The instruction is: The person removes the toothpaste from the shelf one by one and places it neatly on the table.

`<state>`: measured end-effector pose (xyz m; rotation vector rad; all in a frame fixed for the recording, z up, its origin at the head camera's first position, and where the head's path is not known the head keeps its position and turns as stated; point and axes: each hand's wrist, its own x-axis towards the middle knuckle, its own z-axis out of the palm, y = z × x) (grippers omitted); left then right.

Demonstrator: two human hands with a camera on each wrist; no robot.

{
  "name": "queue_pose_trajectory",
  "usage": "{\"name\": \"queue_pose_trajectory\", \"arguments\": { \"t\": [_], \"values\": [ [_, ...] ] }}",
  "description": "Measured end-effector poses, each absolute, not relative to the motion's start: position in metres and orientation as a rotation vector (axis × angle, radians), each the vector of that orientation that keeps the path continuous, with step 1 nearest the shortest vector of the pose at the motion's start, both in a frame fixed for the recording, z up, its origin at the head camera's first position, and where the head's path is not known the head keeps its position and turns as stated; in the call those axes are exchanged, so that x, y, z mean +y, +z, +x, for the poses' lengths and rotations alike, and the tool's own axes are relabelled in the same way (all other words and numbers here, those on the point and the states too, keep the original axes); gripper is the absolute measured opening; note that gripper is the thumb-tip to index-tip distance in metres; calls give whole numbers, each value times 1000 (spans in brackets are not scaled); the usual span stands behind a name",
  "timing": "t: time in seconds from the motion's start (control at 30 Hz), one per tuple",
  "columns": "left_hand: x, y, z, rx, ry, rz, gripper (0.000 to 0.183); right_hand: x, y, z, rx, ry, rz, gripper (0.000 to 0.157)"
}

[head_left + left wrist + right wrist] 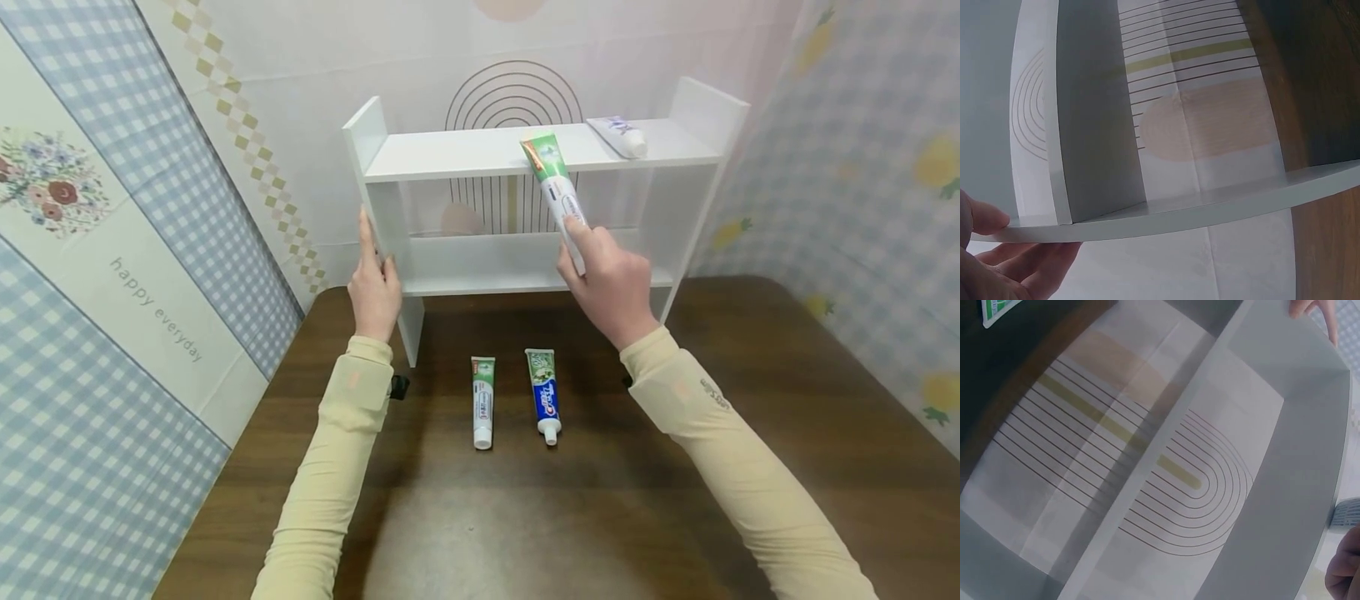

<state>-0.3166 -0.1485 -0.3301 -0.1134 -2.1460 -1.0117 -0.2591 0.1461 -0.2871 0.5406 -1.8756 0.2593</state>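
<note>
The right hand [611, 279] grips a green-and-white toothpaste tube [555, 183] near its lower end, flat end pointing up and away; the left hand [373, 296] pinches the side panel [1147, 229], thumb on one face, fingers on the other; between and beyond both hands stands a white shelf [480, 260]; the held tube's flat end is at the top board's [450, 154] front edge, though whether they touch I cannot tell; beyond the right hand, a white tube [618, 136] lies up there; nearer than either hand, a smaller tube [483, 404] and a blue-and-green tube [544, 396] lie on the table [480, 517]; I'd advise a light squeeze, clearance over that edge, and a firm left-hand brace against nudges.
</note>
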Motion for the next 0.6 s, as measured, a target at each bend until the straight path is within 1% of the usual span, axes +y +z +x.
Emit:
{"name": "queue_pose_trajectory", "arguments": {
  "t": [0.2, 0.6],
  "values": [
    [-146, -330, -318, -2151, -1040, -91, 69, 148, -294, -260, -1880, 243, 556, 27],
    [-145, -331, -318, -2141, -1059, -86, 70, 158, -316, -250, -1878, 227, 615, 34]
  ]
}}
